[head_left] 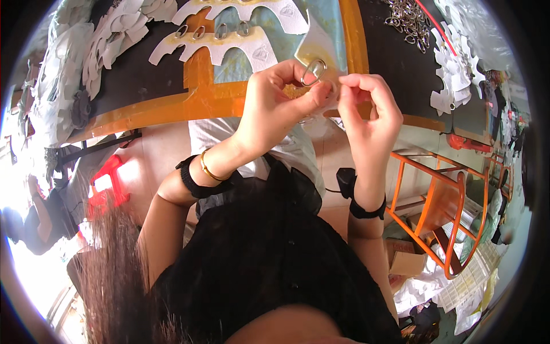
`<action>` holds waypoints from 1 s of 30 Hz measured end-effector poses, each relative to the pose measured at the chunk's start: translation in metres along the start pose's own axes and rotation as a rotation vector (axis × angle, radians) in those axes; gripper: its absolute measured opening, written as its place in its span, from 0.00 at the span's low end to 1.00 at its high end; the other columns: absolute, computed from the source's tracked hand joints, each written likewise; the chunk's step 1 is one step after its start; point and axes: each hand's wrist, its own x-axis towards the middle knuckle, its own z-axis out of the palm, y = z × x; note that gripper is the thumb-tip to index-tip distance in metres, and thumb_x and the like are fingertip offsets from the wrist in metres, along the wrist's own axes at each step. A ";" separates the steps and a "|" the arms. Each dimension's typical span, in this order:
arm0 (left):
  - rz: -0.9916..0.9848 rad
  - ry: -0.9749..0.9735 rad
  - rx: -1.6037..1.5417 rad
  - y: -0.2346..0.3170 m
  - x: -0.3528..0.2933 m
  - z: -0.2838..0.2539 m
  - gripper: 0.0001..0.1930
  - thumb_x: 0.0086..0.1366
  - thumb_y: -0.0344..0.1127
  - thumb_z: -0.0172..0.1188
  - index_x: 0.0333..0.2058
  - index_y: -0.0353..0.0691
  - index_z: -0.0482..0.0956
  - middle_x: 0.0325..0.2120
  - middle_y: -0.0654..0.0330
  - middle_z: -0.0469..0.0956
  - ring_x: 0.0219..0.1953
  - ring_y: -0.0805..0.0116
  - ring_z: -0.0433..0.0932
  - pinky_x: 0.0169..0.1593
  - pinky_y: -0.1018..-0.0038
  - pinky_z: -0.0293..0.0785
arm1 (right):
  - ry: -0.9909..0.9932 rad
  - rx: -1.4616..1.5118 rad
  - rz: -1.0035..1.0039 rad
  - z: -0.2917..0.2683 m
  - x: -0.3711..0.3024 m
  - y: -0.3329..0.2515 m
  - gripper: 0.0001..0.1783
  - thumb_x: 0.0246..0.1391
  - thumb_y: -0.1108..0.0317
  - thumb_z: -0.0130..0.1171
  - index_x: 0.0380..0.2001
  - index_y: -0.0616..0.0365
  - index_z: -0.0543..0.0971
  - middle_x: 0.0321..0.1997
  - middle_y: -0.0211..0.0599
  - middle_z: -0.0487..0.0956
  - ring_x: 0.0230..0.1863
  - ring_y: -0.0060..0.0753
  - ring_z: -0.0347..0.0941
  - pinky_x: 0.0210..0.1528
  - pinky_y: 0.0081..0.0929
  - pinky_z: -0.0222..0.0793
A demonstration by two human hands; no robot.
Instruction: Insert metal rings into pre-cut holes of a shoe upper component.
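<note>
Above the table's front edge, my left hand [268, 112] pinches a white scalloped piece [317, 43] between thumb and fingers. An oval metal ring [314, 73] sits at the piece, by my left fingertips. Close on the right, my right hand [371, 106] has its thumb and forefinger pressed together at the piece's edge; what exactly lies between them is too small to make out. On the table beyond, another white scalloped piece [252, 50] lies flat with several metal rings along its upper edge, and a similar white piece [275, 11] lies behind it.
Loose metal rings [408, 23] are heaped at the back right. White cut pieces are piled at the left [117, 40] and right [455, 71] of the dark table [137, 69], whose edge bears orange tape [149, 113]. An orange chair [438, 203] and red stool [109, 180] stand on the floor.
</note>
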 end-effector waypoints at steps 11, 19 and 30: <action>0.030 0.158 -0.269 0.003 0.003 0.015 0.07 0.57 0.28 0.60 0.25 0.34 0.72 0.22 0.64 0.76 0.23 0.83 0.73 0.25 0.85 0.70 | 0.197 -0.189 -0.142 0.014 -0.012 -0.008 0.10 0.37 0.78 0.65 0.24 0.57 0.74 0.27 0.31 0.74 0.28 0.29 0.69 0.29 0.25 0.64; 0.007 0.169 -0.277 0.024 0.010 -0.004 0.06 0.57 0.27 0.59 0.25 0.34 0.72 0.23 0.63 0.76 0.25 0.82 0.73 0.28 0.85 0.70 | 0.172 -0.113 -0.208 0.026 0.018 -0.019 0.12 0.32 0.77 0.69 0.24 0.59 0.77 0.27 0.32 0.75 0.28 0.33 0.70 0.30 0.27 0.66; 0.311 0.111 0.171 0.114 0.054 -0.050 0.07 0.57 0.30 0.60 0.28 0.32 0.73 0.28 0.64 0.76 0.31 0.82 0.72 0.35 0.83 0.71 | -0.033 0.074 -0.290 0.038 0.121 -0.074 0.09 0.34 0.79 0.61 0.22 0.60 0.72 0.24 0.33 0.73 0.25 0.31 0.68 0.28 0.26 0.64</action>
